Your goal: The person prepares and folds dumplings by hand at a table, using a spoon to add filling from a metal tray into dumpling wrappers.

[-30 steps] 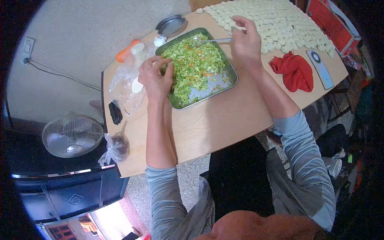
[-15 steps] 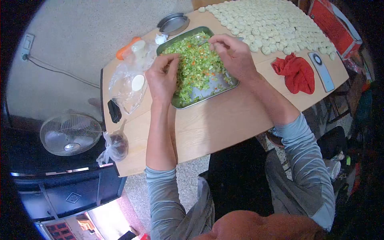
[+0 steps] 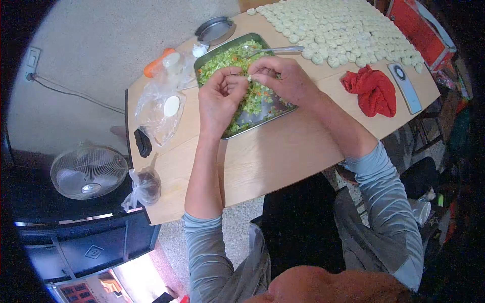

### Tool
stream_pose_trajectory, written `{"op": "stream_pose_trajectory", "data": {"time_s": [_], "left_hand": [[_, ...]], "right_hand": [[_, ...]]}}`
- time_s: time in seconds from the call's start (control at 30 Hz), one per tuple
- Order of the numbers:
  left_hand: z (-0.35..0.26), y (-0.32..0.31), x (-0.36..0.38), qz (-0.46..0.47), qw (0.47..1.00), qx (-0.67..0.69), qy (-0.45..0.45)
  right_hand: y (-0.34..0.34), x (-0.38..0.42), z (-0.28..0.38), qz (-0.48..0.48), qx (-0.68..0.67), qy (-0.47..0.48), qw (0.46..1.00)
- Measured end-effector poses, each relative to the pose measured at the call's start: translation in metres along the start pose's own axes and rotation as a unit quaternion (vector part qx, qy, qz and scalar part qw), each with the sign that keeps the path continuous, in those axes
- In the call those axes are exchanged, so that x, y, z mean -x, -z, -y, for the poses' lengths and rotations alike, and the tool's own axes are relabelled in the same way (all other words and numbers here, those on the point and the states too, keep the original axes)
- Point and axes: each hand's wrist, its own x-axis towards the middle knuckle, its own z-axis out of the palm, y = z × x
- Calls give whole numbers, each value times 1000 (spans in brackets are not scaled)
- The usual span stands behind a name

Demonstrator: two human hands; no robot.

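Wooden table space [image 3: 283, 151] stretched toward rows of pale dumplings [image 3: 348, 35]. Over a metal tray [image 3: 258, 122] of chopped vegetables [image 3: 222, 60], the left hand [image 3: 222, 93] and right hand [image 3: 285, 78] met, fingertips narrowed on a small pale piece [image 3: 249, 78]. Pinching it seemed the step, calling for even, gentle pressure; both forearms [image 3: 202, 171] reached forward, fingers curled inward.

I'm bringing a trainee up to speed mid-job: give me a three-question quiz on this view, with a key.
1. Choose: the left hand and right hand meet over (a) the fan, (b) the tray, (c) the wall switch.
2. True or false: the red cloth lies beside the phone.
3. What shows between the hands where they meet?

Key: 1 b; 2 true; 3 a small pale piece, material unclear.
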Motion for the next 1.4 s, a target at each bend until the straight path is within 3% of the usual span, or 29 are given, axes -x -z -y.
{"op": "stream_pose_trajectory", "data": {"time_s": [0.37,0.67,0.87,1.17,1.4], "left_hand": [[3,-4,0,28,999,40,-19],[-1,3,0,13,991,117,55],[-2,4,1,60,989,101,86],[-3,1,4,49,996,50,58],[-1,-1,5,41,998,6,43]], "right_hand": [[2,1,-2,65,-8,16,998],[4,3,0,133,-53,19,990],[5,-2,-12,67,-140,-2,988],[1,0,-7,55,-84,-13,995],[3,3,-2,84,-7,43,995]]}}
